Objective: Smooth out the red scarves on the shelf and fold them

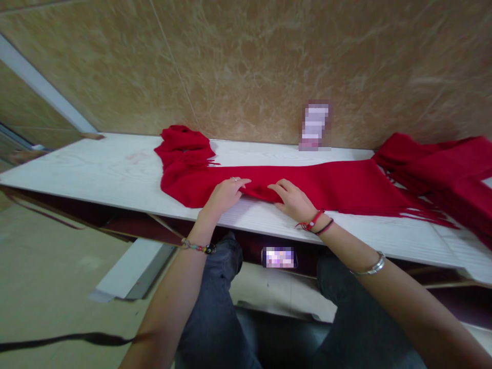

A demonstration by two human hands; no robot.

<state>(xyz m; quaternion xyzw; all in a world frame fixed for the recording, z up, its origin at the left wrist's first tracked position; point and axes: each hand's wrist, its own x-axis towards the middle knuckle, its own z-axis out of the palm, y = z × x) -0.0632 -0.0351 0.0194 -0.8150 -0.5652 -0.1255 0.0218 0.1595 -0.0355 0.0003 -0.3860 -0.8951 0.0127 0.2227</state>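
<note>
A long red scarf point(323, 182) with a fringed right end lies along the white tabletop, its left part bunched up toward the wall. My left hand point(226, 195) is at the scarf's near edge, fingers pointing right and closed on the cloth. A short way to the right, my right hand point(295, 201) has its bent fingers over the same edge, with the thumb at the near side. Between the two hands the edge is slightly rumpled. Cloth hides part of the fingertips.
More red fringed cloth point(434, 169) is heaped at the right end of the white tabletop point(96, 169). A blurred-out upright item point(315, 125) leans on the tiled wall. Below the front edge a phone point(279, 258) with a lit screen rests between my knees. A white board point(128, 269) is at lower left.
</note>
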